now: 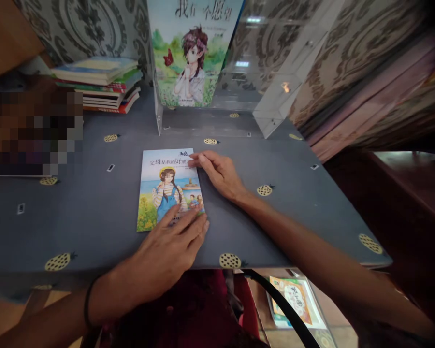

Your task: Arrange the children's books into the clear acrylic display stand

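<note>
Blue-and-yellow rectangular paper book [168,188], apparently steadied flat before the clear, boxy acrylic rack [286,92].
It is touched, seemingly ungripped, by the loosely spread left hand [170,246] and half-open right hand [221,174].

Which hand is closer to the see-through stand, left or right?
The right hand. It is at the upper right edge of the book, in front of the see-through stand. The left hand is over the book's lower edge, farther away.

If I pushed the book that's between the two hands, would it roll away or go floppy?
The book lies flat with square corners, so it would probably slide, not roll. It looks thin, so it's likely light and might bend a little if lifted by one corner.
</note>
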A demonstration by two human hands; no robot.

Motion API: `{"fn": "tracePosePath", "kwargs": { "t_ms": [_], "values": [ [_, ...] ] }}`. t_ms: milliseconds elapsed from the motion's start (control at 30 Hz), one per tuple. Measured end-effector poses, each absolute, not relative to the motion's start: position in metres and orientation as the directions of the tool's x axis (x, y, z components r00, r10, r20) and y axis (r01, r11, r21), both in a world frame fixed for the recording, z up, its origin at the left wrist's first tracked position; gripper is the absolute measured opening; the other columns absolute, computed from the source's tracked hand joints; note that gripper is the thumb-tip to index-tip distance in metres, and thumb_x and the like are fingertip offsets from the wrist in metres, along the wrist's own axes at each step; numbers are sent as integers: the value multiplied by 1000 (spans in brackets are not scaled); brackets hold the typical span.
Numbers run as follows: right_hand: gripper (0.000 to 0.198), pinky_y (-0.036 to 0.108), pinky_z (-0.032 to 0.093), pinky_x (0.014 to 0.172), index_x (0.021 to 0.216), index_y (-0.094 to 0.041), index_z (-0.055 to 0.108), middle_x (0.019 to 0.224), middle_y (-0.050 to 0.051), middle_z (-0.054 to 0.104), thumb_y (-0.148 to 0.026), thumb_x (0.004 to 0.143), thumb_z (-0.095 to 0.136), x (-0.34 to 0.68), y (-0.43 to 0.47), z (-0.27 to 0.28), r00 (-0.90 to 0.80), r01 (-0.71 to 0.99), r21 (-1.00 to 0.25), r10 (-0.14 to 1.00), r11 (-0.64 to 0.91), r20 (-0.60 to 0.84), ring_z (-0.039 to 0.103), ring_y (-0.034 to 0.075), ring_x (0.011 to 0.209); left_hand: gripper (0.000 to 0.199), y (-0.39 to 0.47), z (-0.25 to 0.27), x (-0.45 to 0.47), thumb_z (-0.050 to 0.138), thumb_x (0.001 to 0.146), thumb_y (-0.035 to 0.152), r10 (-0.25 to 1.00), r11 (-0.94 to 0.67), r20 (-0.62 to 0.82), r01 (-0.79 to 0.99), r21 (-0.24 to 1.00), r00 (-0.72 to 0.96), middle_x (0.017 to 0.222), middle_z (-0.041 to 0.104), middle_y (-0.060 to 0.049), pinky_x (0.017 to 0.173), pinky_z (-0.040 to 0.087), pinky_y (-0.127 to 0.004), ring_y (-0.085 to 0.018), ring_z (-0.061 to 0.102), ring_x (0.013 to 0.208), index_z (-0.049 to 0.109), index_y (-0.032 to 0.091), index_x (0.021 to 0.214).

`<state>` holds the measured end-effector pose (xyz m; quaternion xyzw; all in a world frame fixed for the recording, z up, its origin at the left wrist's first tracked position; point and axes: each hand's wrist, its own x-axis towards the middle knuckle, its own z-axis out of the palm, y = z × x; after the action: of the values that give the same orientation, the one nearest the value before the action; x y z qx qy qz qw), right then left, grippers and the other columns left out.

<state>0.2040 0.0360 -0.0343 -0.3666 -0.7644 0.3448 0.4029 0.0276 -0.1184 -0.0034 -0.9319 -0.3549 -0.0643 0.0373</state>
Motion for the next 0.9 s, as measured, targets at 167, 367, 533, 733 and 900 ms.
{"fn": "tracePosePath", "kwargs": {
  "t_ms": [167,367,533,733,900],
  "values": [
    [51,36,53,90,113,-19,70,100,6,77,-55,103,36,204,32,-32,-440,357,-736,798,575,411,71,22,98,43,-135,-16,37,36,100,18,714,-653,262,752,-87,650,140,61,-11,112,35,-44,-24,51,131,54,9,139],
    [53,35,53,89,111,-21,72,103,7,77,-57,103,34,205,32,-30,-486,388,-679,765,623,424,70,22,99,44,-151,-24,33,36,98,11,783,-546,338,837,-27,522,137,61,-14,107,38,-45,-25,51,126,53,7,138],
    [51,37,53,88,107,-21,73,106,7,76,-56,103,36,204,32,-29,-491,376,-682,759,627,427,70,23,97,44,-161,-26,19,36,95,8,810,-493,352,869,-23,469,129,64,-15,104,40,-47,-27,53,121,56,7,134],
    [49,39,53,90,102,-22,73,110,7,75,-58,101,39,203,30,-29,-478,373,-694,769,616,426,70,24,100,50,-173,-26,-1,37,89,2,848,-420,340,907,-35,406,130,64,-16,104,41,-49,-29,55,120,57,8,135],
    [50,40,54,87,104,-21,73,107,8,76,-58,101,39,205,35,-30,-479,397,-687,776,609,411,70,25,99,55,-181,-27,-17,36,87,-2,868,-377,334,925,-35,367,133,64,-14,105,40,-49,-29,54,123,57,10,136]
  ]
}}
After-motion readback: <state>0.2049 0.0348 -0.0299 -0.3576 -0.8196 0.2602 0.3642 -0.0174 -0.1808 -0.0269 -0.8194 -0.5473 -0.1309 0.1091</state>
